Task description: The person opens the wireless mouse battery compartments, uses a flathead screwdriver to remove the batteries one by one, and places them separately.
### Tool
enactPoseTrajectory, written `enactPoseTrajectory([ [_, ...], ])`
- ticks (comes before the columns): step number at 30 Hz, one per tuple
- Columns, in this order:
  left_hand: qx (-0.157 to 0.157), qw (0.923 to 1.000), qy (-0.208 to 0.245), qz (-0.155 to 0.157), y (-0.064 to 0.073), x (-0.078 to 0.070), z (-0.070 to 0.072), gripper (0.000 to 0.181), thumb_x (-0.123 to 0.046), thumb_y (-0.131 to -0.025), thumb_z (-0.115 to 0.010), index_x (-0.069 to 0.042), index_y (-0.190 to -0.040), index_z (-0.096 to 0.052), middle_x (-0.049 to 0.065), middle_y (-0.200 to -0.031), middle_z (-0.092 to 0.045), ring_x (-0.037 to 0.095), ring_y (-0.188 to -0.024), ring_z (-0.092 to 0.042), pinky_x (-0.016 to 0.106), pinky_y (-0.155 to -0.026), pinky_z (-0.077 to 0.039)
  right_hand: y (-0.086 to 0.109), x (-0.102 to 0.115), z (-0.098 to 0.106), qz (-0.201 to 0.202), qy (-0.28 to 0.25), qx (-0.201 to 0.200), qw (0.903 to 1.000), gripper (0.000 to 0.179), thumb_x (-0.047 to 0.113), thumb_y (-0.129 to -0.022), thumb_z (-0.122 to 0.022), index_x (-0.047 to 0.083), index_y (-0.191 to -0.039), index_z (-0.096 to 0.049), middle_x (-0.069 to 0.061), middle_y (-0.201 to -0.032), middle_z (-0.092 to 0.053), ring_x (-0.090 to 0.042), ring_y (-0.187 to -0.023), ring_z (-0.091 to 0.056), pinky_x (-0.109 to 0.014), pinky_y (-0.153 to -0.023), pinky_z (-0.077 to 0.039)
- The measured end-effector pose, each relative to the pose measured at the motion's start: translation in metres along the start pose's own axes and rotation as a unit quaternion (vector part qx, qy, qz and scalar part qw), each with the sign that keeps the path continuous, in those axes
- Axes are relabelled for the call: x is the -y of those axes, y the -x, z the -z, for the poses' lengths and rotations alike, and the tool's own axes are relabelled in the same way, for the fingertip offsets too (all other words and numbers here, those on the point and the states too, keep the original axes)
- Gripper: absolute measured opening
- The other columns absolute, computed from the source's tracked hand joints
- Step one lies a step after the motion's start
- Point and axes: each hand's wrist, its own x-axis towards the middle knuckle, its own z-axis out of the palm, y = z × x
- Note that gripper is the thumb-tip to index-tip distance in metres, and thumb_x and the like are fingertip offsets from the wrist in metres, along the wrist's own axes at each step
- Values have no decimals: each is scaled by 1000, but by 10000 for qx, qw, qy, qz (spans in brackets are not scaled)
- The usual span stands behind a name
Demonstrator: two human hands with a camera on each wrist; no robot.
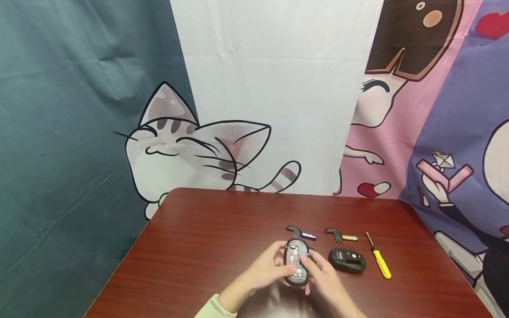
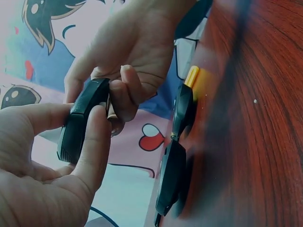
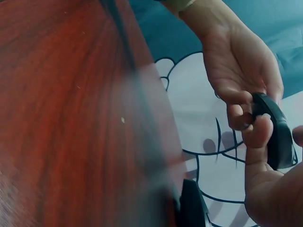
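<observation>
A black computer mouse (image 1: 295,252) is held between both hands above the table, its underside facing up in the head view. My left hand (image 1: 267,267) grips it from the left, thumb across the underside. From the right, my right hand (image 1: 325,277) pinches its other side, with the thumb near the middle of the underside. The left wrist view shows the held mouse (image 2: 81,118) edge-on between the fingers. Beside my right hand, a second black mouse (image 1: 347,259) lies upside down with an open battery slot.
Behind the hands lie a curved black cover (image 1: 294,230) beside a dark battery (image 1: 308,236), and another cover (image 1: 335,233) beside a gold battery (image 1: 350,237). A yellow-handled screwdriver (image 1: 381,261) lies at the right. Another dark object (image 2: 171,175) sits on the table (image 1: 191,247), partly hidden in the head view.
</observation>
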Motion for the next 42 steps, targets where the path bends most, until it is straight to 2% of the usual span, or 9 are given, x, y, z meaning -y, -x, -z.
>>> enactPoseTrajectory([
  [3,-30,10000,44,-11,1,0,1,58,-3,-89,-73,-3,-141,-46,8,-115,-59,18,-85,-68,32,-63,-65,-3,5,3,-14,318,-52,9995,45,23,-103,-58,-6,-136,-51,-13,-98,-66,-17,-63,-61,-29,-49,-56],
  [7,-58,9999,67,-71,1,-1,2,59,-2,-88,-73,-3,-141,-46,9,-115,-59,19,-85,-68,33,-62,-65,-11,13,9,225,972,-315,9945,43,25,-98,-67,5,-135,-58,-10,-107,-66,-14,-82,-64,-28,-65,-58],
  [10,-64,9999,36,-99,1,-1,3,60,-2,-88,-74,-2,-141,-46,9,-115,-59,18,-85,-68,32,-62,-65,-18,20,15,500,1444,-377,9875,40,24,-97,-69,9,-132,-61,-8,-112,-63,-11,-97,-62,-25,-75,-56],
  [17,-87,9999,2,-77,2,-1,4,60,-3,-87,-74,-2,-140,-46,8,-114,-59,17,-82,-67,31,-61,-64,-33,38,24,787,1876,116,9790,36,23,-96,-71,9,-128,-62,-13,-115,-58,-14,-92,-62,-29,-70,-60],
  [26,-76,9999,-53,-66,2,-1,5,60,-4,-88,-74,-3,-141,-46,8,-115,-58,17,-83,-67,31,-61,-65,-40,47,27,899,2319,629,9665,37,28,-93,-74,12,-125,-65,-9,-114,-59,-21,-98,-61,-24,-77,-56],
  [36,-106,9999,-66,-71,3,-1,5,60,-3,-88,-74,-2,-141,-46,8,-114,-59,17,-83,-67,31,-62,-65,-44,44,29,1136,2671,719,9542,25,27,-93,-75,14,-114,-68,-4,-101,-59,-17,-90,-57,-24,-76,-52],
  [42,-124,9999,-103,-6,3,-1,6,61,-4,-88,-74,-2,-142,-46,8,-114,-60,17,-83,-68,31,-62,-65,-44,47,27,1069,2761,572,9535,21,24,-91,-76,16,-108,-69,-1,-100,-60,-17,-92,-57,-25,-80,-51],
])
